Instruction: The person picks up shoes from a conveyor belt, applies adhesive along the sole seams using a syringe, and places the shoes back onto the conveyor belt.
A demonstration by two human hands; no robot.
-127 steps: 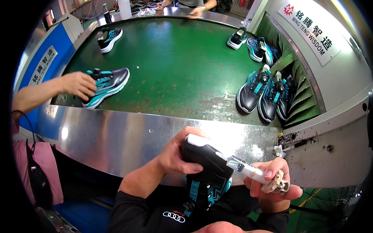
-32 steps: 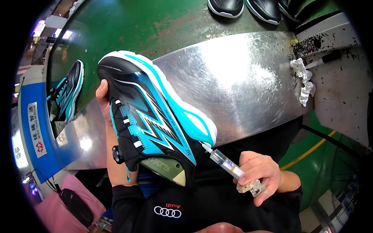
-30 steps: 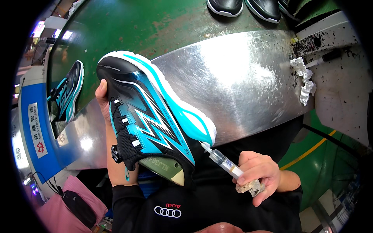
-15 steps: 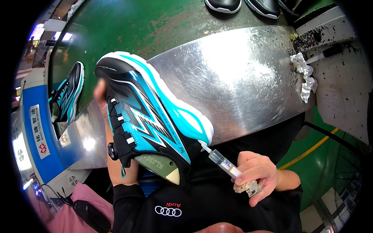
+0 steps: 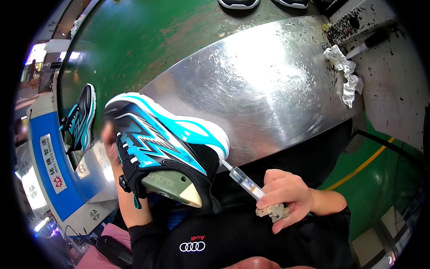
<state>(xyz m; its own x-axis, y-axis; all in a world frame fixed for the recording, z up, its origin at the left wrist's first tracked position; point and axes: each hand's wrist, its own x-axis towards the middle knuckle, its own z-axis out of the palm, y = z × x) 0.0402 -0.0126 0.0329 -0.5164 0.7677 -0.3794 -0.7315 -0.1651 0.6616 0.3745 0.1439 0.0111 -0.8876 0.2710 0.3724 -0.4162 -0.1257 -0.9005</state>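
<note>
A black and turquoise sneaker (image 5: 154, 139) with a white sole lies tilted on its side, toe to the far left, an olive-green last (image 5: 170, 184) filling its opening. My left hand (image 5: 109, 140) grips it near the toe; the shoe hides most of the fingers. In my right hand (image 5: 286, 197) is a clear syringe (image 5: 246, 184) with pale contents, my fingers closed round its back end. Its thin tip touches or nearly touches the seam between the sole and the upper at the heel. Crumpled, stained material (image 5: 273, 211) is wrapped about the plunger end.
A shiny metal plate (image 5: 251, 80) spans the middle, beyond it a green worktop (image 5: 134, 49). Another matching sneaker (image 5: 80, 119) stands at the left, more shoes (image 5: 239, 3) at the far edge. Crumpled white paper (image 5: 342, 71) and a dark-handled brush-like tool (image 5: 374, 40) lie right.
The sneaker has come lower and nearer to me, and its side has turned more upward. My right hand and the syringe have shifted slightly left, the tip following the heel seam.
</note>
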